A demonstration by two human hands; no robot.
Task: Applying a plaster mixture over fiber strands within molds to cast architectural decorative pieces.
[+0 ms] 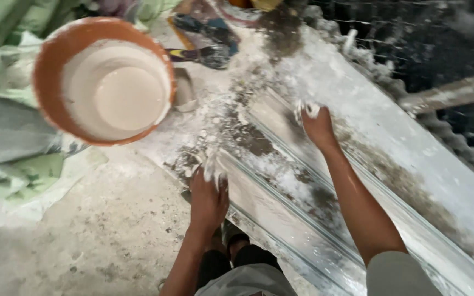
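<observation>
Looking down from head height onto a concrete floor (100,230), grey and dusted with white powder, running across the near left. A long ribbed mould (390,164), pale and smeared with white plaster, lies diagonally from the far middle to the near right corner; its grooves run lengthwise and dark patches show where the coating is thin. At far left, an orange bucket (50,60) stands tilted toward the camera, holding smooth off-white plaster mix (122,93) that fills most of its inside. Crumpled green sheeting (6,175) lies to the left of and beneath the bucket. A rusty bar (456,90) crosses the dark area at far right. A small pale scoop-like object (185,93) sits just beside the bucket's right rim; exact kind cannot be told.

Left hand (208,192): palm down, fingers together and coated in white, pressed on the near left edge of the mould with a lump of wet plaster (213,167) under the fingertips. Right hand (318,125): reached farther out along the mould's middle, fingers curled around a small wad of white plaster (307,109), touching the surface. The two hands are well apart. A dark shoe (237,241) shows near the bottom edge, between the forearms.
</observation>
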